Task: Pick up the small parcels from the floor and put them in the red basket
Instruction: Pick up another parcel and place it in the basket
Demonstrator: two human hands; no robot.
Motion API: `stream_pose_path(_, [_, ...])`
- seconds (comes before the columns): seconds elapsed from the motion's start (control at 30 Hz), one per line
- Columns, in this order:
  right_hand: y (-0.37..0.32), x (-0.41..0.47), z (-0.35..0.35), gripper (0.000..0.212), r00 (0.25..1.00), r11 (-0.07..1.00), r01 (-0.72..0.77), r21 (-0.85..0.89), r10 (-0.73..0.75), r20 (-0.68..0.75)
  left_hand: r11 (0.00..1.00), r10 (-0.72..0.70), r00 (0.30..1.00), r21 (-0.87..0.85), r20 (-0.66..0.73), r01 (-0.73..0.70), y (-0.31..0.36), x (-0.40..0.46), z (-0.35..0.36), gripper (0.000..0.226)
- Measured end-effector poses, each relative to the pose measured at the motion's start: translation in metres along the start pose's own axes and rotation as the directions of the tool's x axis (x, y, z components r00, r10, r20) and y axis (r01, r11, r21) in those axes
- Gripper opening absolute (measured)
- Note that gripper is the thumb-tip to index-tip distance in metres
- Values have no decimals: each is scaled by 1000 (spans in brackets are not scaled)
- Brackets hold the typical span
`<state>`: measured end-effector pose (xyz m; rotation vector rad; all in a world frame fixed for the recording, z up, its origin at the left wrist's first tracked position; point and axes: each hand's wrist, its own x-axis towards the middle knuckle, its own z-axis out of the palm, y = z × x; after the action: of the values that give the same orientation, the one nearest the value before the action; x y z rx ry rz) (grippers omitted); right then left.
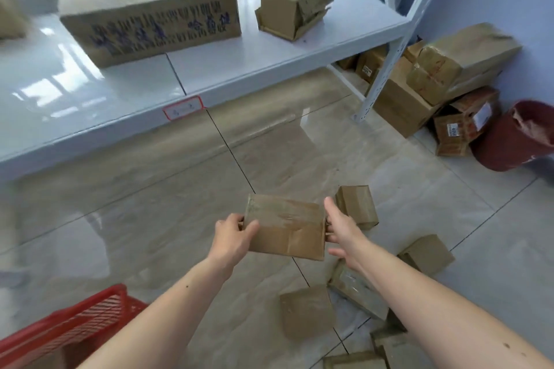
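A flat brown cardboard parcel wrapped in clear tape (286, 226) is held above the glossy tiled floor (150, 204), the left hand (232, 234) gripping its left edge and the right hand (340, 231) against its right edge. More small brown cardboard parcels (356, 205) lie on the floor just right of it. A red plastic mesh basket (69, 328) sits at the lower left, and a white metal shelf (209, 69) carries larger cartons.

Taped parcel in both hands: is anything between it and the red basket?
Nothing visible. The taped parcel is held by the left hand and right hand; only bare floor tile lies toward the red basket at lower left.
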<state>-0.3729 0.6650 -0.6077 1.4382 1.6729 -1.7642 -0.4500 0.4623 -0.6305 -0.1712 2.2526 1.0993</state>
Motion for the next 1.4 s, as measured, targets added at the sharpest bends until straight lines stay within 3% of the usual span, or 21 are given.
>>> stream_pose_path(0.17, [-49, -98, -4, 61, 985, 994, 108, 9, -105, -140, 1000, -19, 995, -25, -95, 17, 66, -75, -64, 31])
stream_pose_path(0.3, [-85, -167, -6, 22, 963, 978, 210, 11, -205, -177, 998, -5, 989, -56, -149, -3, 114, -127, -113, 33])
stream_pose_path(0.57, [-125, -262, -7, 21, 915, 943, 332, -15, -326, -236, 993, 51, 975, -92, -215, -72, 158, -206, -180, 30])
stream_pose_path(1.0, [-81, -352, 50, 21, 920, 922, 379, -75, -385, -76, 978, -21, 955, -204, -297, -42, 81, -322, -248, 39])
stream_pose_path(1.4, [-44, -396, 179, 20, 925, 915, 381, -135, -377, 53, 975, -78, 952, -222, -295, 10, -26, -350, -345, 37])
